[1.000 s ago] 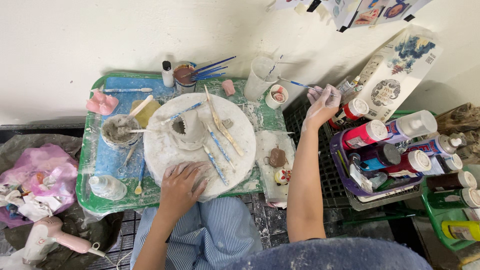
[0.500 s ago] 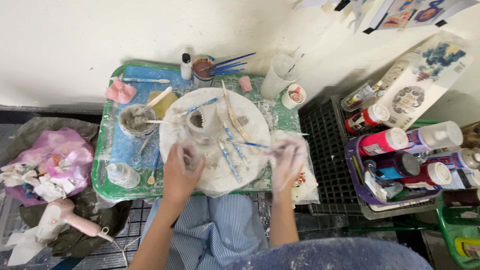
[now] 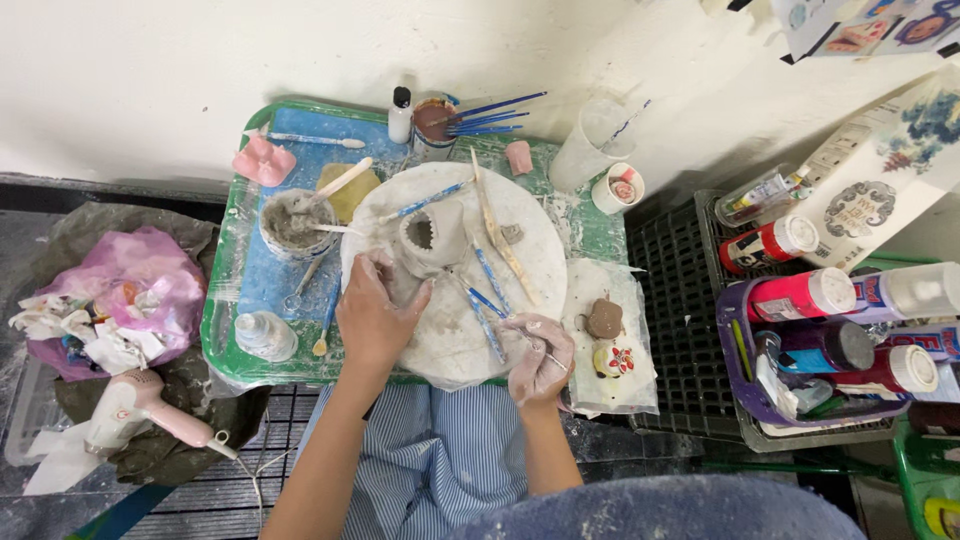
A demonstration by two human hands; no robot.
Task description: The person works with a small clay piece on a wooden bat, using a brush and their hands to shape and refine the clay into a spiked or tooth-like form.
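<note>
Small grey wet-clay cup [image 3: 432, 237], upright on round white turntable [image 3: 455, 270]: likely soft, fragile, slippery; best cradled low. Left hand [image 3: 375, 310] spread against base; right hand [image 3: 538, 355] pinching thin tool [image 3: 548, 350] nearby.

Matt, seemingly wet clay cup [image 3: 432, 238]

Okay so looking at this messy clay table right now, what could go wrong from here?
1. The left hand presses on the small clay pot; if the clay is wet, a firm squeeze may dent its wall.
2. Blue-handled tools lie loose on the white round board beside the right hand; a nudge might roll them off.
3. The two small painted pieces sit near the tray's front edge and may get knocked.
</note>
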